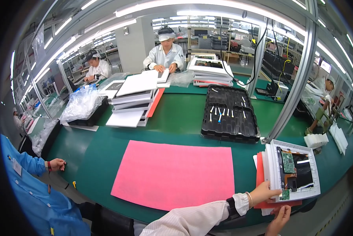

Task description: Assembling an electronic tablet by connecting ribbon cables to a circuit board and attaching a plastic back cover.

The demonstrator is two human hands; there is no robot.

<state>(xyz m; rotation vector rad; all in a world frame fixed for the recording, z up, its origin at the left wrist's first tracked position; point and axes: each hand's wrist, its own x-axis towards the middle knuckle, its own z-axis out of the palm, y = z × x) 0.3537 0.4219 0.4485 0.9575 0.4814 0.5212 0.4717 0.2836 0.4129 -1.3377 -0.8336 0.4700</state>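
Seeing smooth, semi-glossy green on the worktop (93, 157), matt foam-looking stuff for the pink sheet (174, 175), shiny moulded black plastic on the tray (229, 125), smooth matt white plastic for the frame (315, 177), crinkly glossy film on the clear bags (80, 104).

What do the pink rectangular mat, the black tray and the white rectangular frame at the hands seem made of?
Pink rectangular mat: probably foam or felt; matte, mottled surface.
Black compartmented tray: likely moulded plastic; shaped ridges catch glossy highlights.
White rectangular frame: perhaps satin plastic, with moulded-looking inner edges; painted metal remains possible.
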